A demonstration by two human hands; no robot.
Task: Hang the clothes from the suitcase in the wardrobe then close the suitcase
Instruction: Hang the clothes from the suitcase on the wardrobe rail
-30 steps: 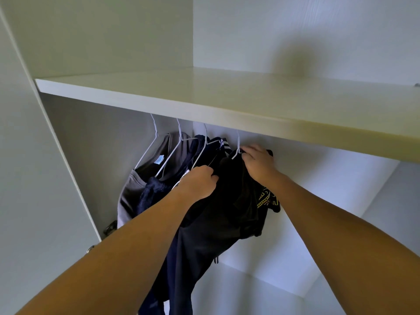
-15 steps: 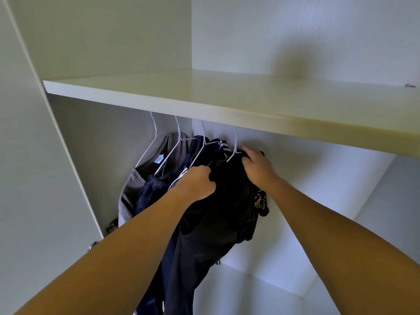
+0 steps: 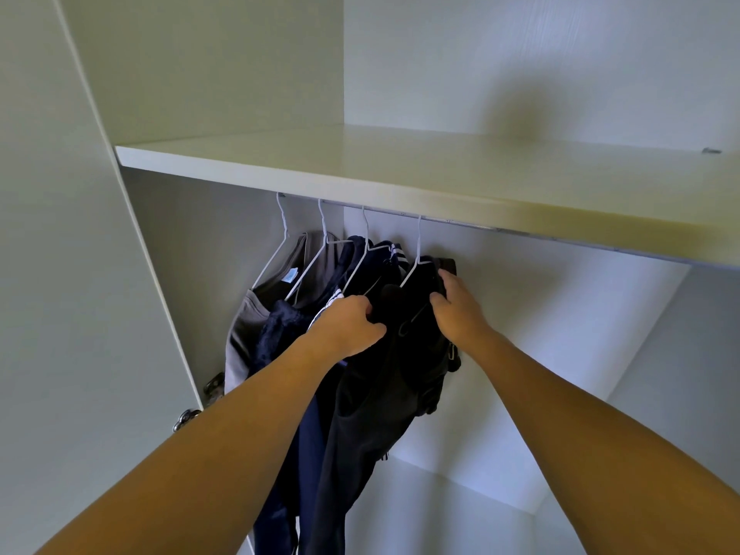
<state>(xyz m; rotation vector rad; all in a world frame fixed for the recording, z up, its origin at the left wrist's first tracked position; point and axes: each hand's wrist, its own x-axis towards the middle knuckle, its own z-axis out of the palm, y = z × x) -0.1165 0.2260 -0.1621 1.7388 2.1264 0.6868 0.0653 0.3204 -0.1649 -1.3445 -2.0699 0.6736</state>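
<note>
Both hands work the same black garment (image 3: 384, 374): the left hand (image 3: 346, 326) has its fingers (image 3: 370, 314) curled into the cloth near the shoulder, and the right hand (image 3: 456, 310) grips the far side by the collar. It hangs on the rightmost of four white hangers (image 3: 416, 258), hooked on the rail (image 3: 460, 223) under the shelf (image 3: 400, 170). This looks like settling the garment; next, letting go and returning to the suitcase, which is out of view.

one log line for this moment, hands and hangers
phase: hanging | left hand: grips black garment | right hand: holds same garment | white hangers on rail: four
</note>
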